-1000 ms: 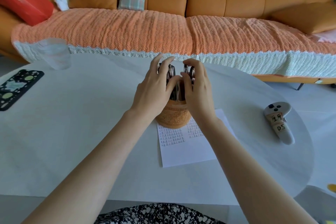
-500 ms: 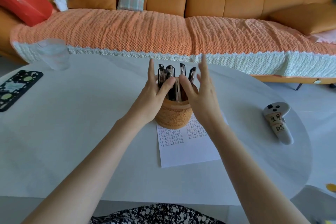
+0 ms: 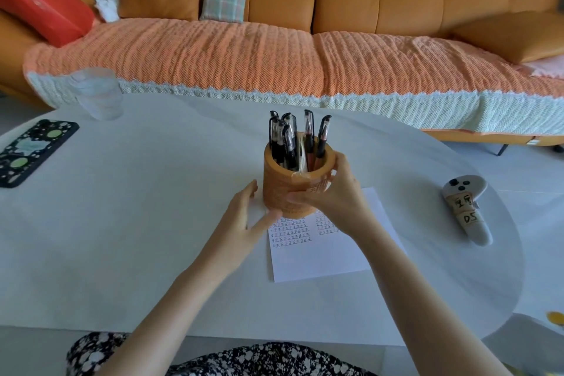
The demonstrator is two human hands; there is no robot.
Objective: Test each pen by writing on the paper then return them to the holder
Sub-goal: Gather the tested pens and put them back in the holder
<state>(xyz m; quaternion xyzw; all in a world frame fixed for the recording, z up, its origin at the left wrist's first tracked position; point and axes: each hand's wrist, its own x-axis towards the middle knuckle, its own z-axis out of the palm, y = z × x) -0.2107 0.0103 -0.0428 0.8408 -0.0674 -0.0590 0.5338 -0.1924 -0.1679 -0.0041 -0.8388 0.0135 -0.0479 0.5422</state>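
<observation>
A round orange-brown pen holder (image 3: 276,189) stands on the far end of a white paper (image 3: 320,253) with rows of small writing. Several black-capped pens (image 3: 290,140) stick up out of it. My right hand (image 3: 332,195) is wrapped around the holder's right side, thumb across its front. My left hand (image 3: 241,220) lies flat beside the holder's lower left, fingers spread, fingertips at the paper's top left corner.
On the white round table (image 3: 152,223) there are a clear plastic cup (image 3: 97,93) at the far left, a black patterned phone (image 3: 27,151) at the left edge and a grey controller (image 3: 465,207) at the right. An orange sofa (image 3: 274,55) runs behind.
Both hands have left the pen tops. The right hand has come down and gripped the holder's side; the left has dropped to the table at the paper's corner.
</observation>
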